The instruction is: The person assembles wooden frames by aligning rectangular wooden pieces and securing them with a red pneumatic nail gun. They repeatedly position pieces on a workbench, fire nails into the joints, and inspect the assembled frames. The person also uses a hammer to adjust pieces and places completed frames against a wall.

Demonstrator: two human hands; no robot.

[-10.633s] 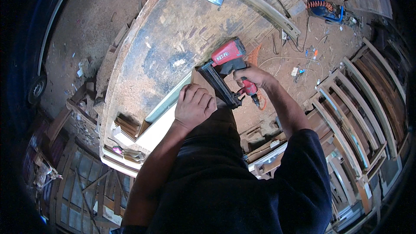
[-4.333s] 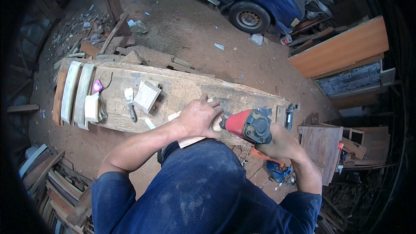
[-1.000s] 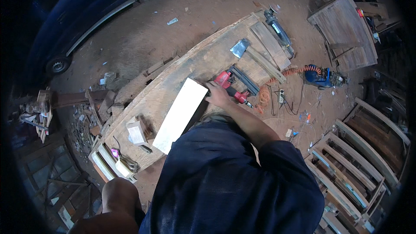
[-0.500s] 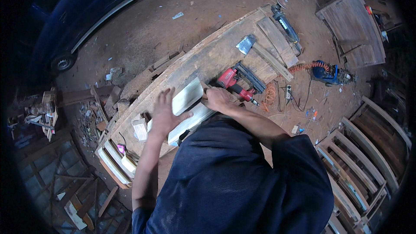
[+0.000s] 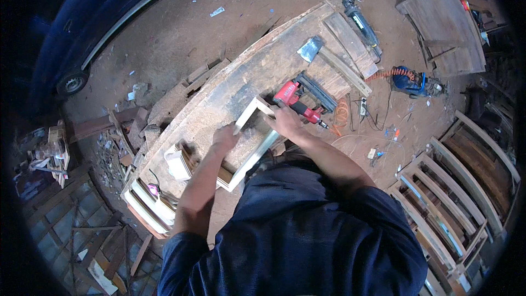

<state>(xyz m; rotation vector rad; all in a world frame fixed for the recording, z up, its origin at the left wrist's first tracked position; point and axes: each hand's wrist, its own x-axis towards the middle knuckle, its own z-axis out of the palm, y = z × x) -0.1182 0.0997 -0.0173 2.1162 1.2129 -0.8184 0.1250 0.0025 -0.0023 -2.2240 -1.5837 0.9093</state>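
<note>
A pale wooden frame (image 5: 253,159) of narrow boards stands on the workbench (image 5: 219,101) close to my body, its opening showing the bench top. My left hand (image 5: 224,138) is closed round the board on its far left side. At the far right corner, my right hand (image 5: 287,123) wraps its fingers over the short end piece. Just beyond the right hand lies a red and black nail gun (image 5: 298,100), apart from it. Left of the frame, a small stack of wood pieces (image 5: 178,163) rests near my left forearm.
A hatchet (image 5: 311,48) and an angle grinder (image 5: 361,26) lie toward the bench's far right end. Orange coiled hose (image 5: 343,116) runs near a blue compressor (image 5: 408,83) on the floor. A pink tape measure (image 5: 153,189) sits at the left end. Slatted wooden furniture (image 5: 438,203) stands at right.
My left hand went from spread fingers over the boards to a closed grip on one side. The frame has been turned, so its opening now shows. The right hand has shifted slightly right.
</note>
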